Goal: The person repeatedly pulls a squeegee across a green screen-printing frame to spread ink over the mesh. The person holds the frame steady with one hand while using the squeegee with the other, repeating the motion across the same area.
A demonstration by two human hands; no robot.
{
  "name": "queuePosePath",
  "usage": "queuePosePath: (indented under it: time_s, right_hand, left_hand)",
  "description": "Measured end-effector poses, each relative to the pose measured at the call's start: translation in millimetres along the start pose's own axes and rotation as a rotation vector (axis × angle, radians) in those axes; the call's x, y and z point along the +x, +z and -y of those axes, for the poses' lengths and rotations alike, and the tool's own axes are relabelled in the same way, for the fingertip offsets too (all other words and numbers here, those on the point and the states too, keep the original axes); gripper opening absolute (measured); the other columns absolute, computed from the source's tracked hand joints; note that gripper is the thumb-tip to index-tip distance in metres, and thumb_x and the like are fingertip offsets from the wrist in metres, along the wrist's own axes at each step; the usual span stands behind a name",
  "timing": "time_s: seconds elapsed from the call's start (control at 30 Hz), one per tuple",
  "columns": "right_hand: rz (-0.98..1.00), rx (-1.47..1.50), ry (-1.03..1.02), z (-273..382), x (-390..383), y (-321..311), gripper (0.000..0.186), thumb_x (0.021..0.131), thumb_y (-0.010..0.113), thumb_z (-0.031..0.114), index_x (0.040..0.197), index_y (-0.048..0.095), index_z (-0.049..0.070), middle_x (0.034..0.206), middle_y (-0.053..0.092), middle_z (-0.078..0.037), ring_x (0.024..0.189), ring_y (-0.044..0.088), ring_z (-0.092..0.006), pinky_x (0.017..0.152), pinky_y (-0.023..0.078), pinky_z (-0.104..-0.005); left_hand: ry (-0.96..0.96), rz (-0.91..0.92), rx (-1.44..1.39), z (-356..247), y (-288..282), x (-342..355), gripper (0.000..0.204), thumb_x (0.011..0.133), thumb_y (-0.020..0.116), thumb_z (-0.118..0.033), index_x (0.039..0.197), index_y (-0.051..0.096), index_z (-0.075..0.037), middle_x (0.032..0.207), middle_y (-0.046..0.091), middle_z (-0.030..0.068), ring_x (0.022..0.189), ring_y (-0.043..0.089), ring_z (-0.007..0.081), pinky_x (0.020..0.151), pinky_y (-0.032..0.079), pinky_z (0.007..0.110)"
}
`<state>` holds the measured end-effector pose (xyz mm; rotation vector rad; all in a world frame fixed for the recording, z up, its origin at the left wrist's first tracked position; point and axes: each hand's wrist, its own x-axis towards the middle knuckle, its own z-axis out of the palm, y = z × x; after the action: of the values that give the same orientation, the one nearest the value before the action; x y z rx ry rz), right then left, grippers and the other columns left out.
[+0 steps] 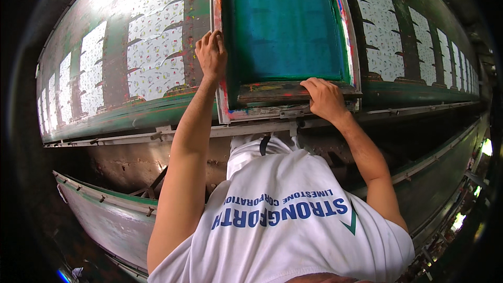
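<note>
A printing screen [293, 26] with teal-blue mesh lies on the long green table in front of me. Its frame [217, 0] is pale and stained with red and orange ink. The fingers of my left hand [211, 56] are curled on the frame's left side. Along the near end of the mesh rests a squeegee [270, 91] with a dark, ink-stained wooden handle. My right hand [326, 99] is closed on the right part of that handle, its fingertips on the far side and the thumb hidden or hard to make out.
Printed white fabric pieces [156, 55] lie in columns left of the screen. More such pieces [380, 31] are to its right. A metal rail [183, 134] with pegs runs along the near table edge [429, 99]. A second table [110, 215] stands behind me.
</note>
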<state>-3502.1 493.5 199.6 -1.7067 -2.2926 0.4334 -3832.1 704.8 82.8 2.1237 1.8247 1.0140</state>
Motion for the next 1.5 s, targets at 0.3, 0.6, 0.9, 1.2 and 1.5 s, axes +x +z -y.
queuePosePath:
  time_s: [0.3, 0.6, 0.9, 1.2, 1.5]
  right_hand:
    - [-0.098, -0.096, 0.049, 11, -8, -7, 0.046, 0.076, 0.07, -0.008, 0.116, 0.083, 0.01, 0.116, 0.082, -0.011, 0.111, 0.078, -0.0299, 0.095, 0.063, -0.0429]
    - [-0.043, -0.081, 0.119, 8, 14, 3, 0.044, 0.076, 0.072, -0.005, 0.116, 0.082, 0.009, 0.117, 0.082, -0.012, 0.11, 0.077, -0.032, 0.097, 0.062, -0.0436]
    - [-0.088, -0.057, 0.113, 4, 12, 13, 0.044, 0.079, 0.068, -0.008, 0.118, 0.082, 0.008, 0.119, 0.081, -0.012, 0.114, 0.077, -0.0304, 0.102, 0.059, -0.0456]
    - [-0.08, -0.094, 0.118, 10, 11, 9, 0.048, 0.079, 0.07, -0.008, 0.123, 0.08, 0.008, 0.12, 0.081, -0.013, 0.115, 0.077, -0.0303, 0.1, 0.06, -0.0428]
    - [-0.038, -0.183, 0.177, 15, 13, 22, 0.059, 0.074, 0.08, -0.007, 0.131, 0.077, 0.009, 0.129, 0.076, -0.011, 0.121, 0.073, -0.0304, 0.101, 0.061, -0.042]
  left_hand:
    - [0.008, -0.033, 0.086, -1, 6, -2, 0.037, 0.109, 0.06, -0.027, 0.144, 0.069, -0.02, 0.144, 0.061, 0.0111, 0.135, 0.052, 0.0372, 0.113, 0.038, 0.056]
    - [-0.057, 0.076, 0.018, 2, 6, 0, 0.035, 0.111, 0.058, -0.03, 0.144, 0.07, -0.025, 0.147, 0.06, 0.0103, 0.139, 0.049, 0.0374, 0.117, 0.034, 0.056]
    - [-0.011, 0.038, 0.02, 1, 6, 0, 0.038, 0.106, 0.063, -0.022, 0.143, 0.07, -0.022, 0.142, 0.061, 0.0152, 0.136, 0.051, 0.0388, 0.114, 0.037, 0.056]
    - [-0.063, 0.088, -0.016, 3, 6, 1, 0.04, 0.108, 0.064, -0.025, 0.148, 0.069, -0.026, 0.147, 0.059, 0.0151, 0.14, 0.048, 0.0387, 0.117, 0.034, 0.057]
    - [-0.043, 0.082, -0.044, 4, 2, 0, 0.044, 0.104, 0.066, -0.021, 0.148, 0.069, -0.024, 0.146, 0.059, 0.0132, 0.14, 0.047, 0.0385, 0.118, 0.033, 0.057]
